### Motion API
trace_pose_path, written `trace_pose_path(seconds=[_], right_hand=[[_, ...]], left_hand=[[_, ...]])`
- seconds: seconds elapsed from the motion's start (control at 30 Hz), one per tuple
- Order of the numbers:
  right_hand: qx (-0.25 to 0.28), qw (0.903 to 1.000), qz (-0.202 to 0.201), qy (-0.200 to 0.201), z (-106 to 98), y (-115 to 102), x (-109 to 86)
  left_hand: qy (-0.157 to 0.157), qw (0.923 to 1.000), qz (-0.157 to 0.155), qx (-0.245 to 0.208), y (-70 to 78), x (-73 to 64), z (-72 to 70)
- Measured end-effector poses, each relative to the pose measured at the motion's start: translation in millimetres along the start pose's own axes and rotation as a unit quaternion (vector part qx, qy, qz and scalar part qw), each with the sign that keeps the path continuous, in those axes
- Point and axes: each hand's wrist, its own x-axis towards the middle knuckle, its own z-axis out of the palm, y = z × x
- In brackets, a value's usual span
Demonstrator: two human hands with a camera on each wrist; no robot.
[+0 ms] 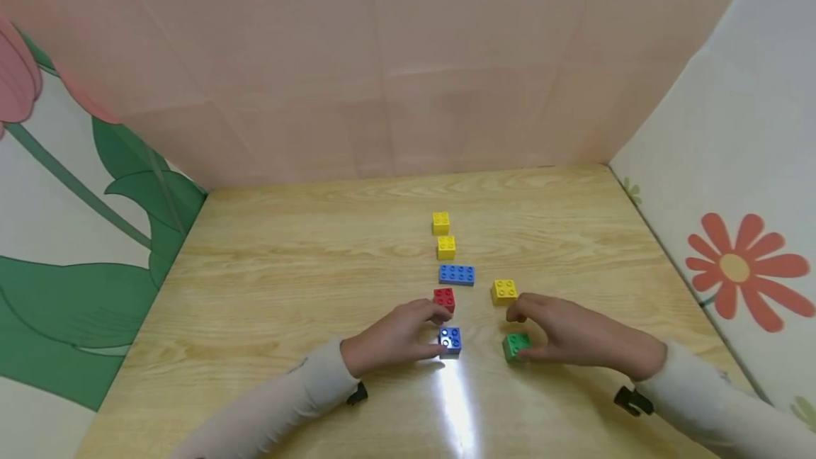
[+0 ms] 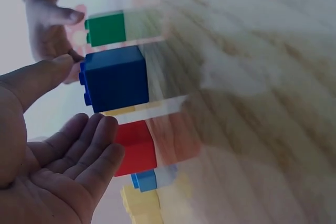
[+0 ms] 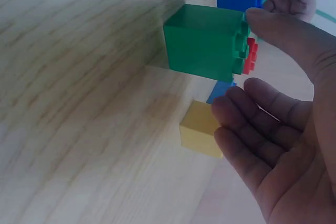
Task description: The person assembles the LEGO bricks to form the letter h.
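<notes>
A square dark blue brick [image 1: 450, 342] stands on the table, studs up. My left hand [image 1: 403, 333] is spread around it, thumb at its near side and fingers between it and a red brick [image 1: 444, 299]. The left wrist view shows a gap between those fingers and the blue brick [image 2: 116, 80]. To the right lies a green brick [image 1: 516, 347]. My right hand [image 1: 574, 329] reaches around it, its thumb tip at the studs of the green brick [image 3: 205, 43] in the right wrist view. Its fingers are loosely bent beside a yellow brick [image 1: 504, 292] and grip nothing.
Beyond the red brick, a long blue brick [image 1: 456, 275] and two yellow bricks [image 1: 446, 247] form a rough column going away from me. The wooden table [image 1: 287, 253] meets a pinkish panel [image 1: 382, 91] at the back. A flower-patterned wall [image 1: 752, 197] borders it on the right.
</notes>
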Motion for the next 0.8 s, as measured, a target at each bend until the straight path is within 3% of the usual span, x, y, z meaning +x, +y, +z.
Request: trace_pose_path(seconds=[0.23,0.8], right_hand=[[0.006,0.9999,-0.012,-0.010,2.9,3.8,-0.2],[0.009,0.9995,-0.025,-0.016,4.7,7.3,2.5]], left_hand=[[-0.002,0.9996,-0.003,0.029,0.3,2.5,4.0],[-0.008,0.9985,-0.029,0.047,1.0,3.3,6.8]])
